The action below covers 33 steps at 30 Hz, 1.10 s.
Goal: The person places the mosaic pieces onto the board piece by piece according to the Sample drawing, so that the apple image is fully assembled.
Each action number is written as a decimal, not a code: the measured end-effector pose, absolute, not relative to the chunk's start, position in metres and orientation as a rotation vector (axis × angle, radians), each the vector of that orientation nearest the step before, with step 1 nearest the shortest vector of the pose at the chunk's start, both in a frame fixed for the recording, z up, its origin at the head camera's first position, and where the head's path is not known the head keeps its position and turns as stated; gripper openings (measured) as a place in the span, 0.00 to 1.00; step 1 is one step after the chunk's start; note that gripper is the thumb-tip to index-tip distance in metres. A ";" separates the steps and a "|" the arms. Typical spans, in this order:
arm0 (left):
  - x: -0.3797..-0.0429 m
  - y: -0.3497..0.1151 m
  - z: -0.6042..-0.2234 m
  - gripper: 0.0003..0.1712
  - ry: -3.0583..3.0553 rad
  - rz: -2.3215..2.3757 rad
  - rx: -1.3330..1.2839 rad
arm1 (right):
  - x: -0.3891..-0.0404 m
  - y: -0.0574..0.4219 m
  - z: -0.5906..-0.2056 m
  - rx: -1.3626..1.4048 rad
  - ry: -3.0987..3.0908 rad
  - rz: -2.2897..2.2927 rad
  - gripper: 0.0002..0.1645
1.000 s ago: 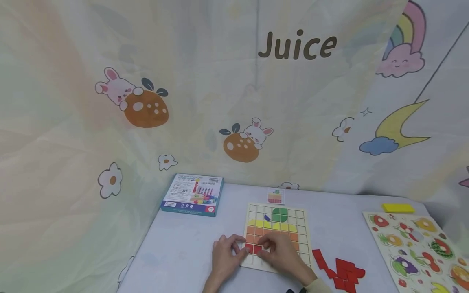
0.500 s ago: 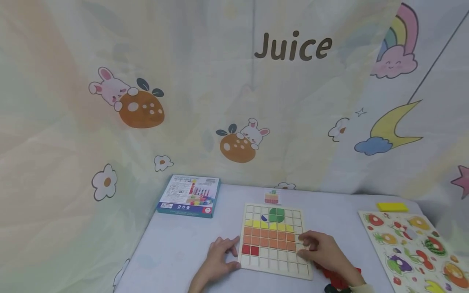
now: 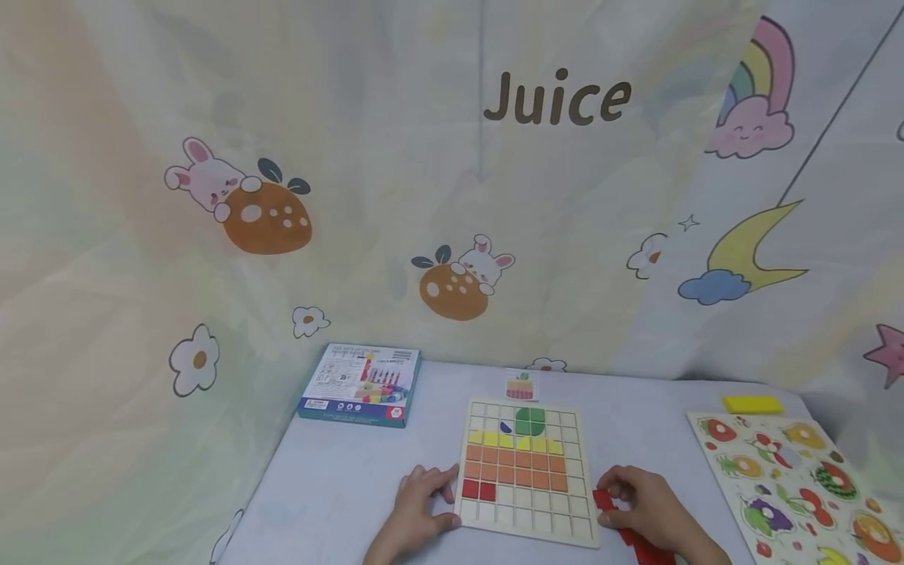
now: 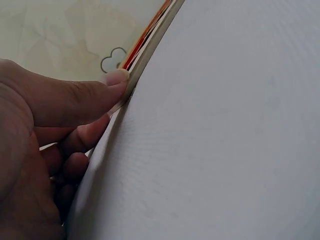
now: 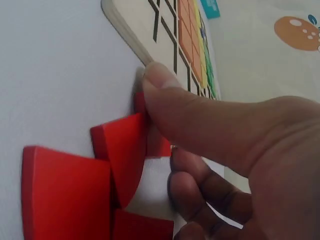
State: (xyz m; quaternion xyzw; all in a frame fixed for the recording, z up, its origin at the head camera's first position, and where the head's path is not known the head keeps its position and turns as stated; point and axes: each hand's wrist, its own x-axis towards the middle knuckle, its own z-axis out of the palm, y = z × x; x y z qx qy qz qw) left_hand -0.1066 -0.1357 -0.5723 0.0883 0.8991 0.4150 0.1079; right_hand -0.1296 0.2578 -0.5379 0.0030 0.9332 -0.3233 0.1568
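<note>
A pale wooden grid board [image 3: 526, 522] lies on the table with green, blue, yellow, orange and two red tiles [image 3: 479, 490] in its cells. My left hand [image 3: 417, 506] rests at its left edge, thumb and index finger touching the side; the left wrist view shows the thumb [image 4: 85, 100] against the rim. Right of the board, my right hand [image 3: 653, 506] is over loose red tiles [image 5: 70, 192]. Its thumb and index finger stand apart beside a red tile [image 3: 603, 499] on the table. The index fingertip is hidden in the right wrist view.
A small picture card [image 3: 521, 386] showing a cake lies behind the board. A flat box [image 3: 360, 384] is at the back left. To the right are a fruit-picture board [image 3: 777, 463] and a yellow block [image 3: 752, 405]. A printed curtain [image 3: 381, 157] hangs behind the table.
My right hand has left the red tiles on the board and moved right to the loose red ones. My left hand has drawn back to the board's left edge.
</note>
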 end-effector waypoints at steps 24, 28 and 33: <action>-0.102 -0.138 -0.573 0.42 2.647 1.243 0.253 | -0.130 0.235 -0.534 0.169 2.553 -1.395 0.22; -0.103 -0.138 -0.573 0.43 2.637 1.253 0.251 | -0.129 0.218 -0.537 0.236 2.513 -1.518 0.24; -0.105 -0.136 -0.573 0.43 2.638 1.266 0.257 | -0.127 0.198 -0.541 0.218 2.546 -1.533 0.28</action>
